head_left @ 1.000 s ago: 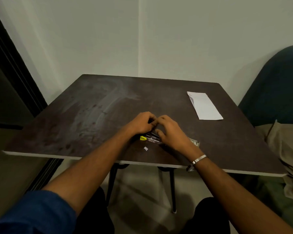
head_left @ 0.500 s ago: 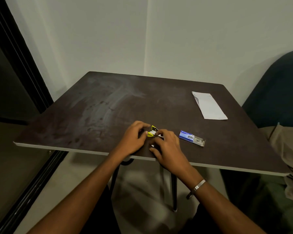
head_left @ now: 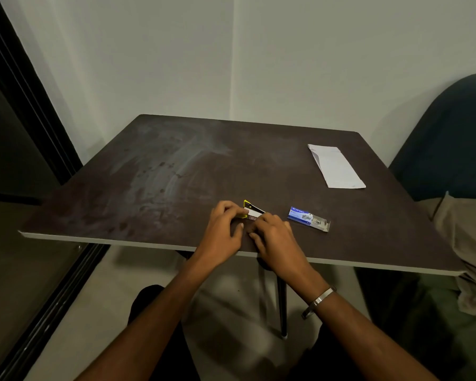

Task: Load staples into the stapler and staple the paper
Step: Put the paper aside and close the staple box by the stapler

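Note:
A small yellow and black stapler (head_left: 251,210) lies near the front edge of the dark table (head_left: 176,171), its top lifted open. My left hand (head_left: 226,229) grips its left end. My right hand (head_left: 275,240) closes on its right end, fingertips at the stapler; whether it holds staples is hidden. An open blue staple box (head_left: 308,218) lies just to the right of my hands. The folded white paper (head_left: 335,166) rests at the table's far right.
The table stands in a corner of white walls. A dark blue chair back (head_left: 451,138) and a beige cloth (head_left: 467,248) are at the right, past the table's edge. A dark door frame (head_left: 30,105) runs along the left. I wear a metal bracelet (head_left: 320,298).
The view shifted back and left. My hands moved off the staple box, which is now uncovered at the right, and the stapler's top has come up between them.

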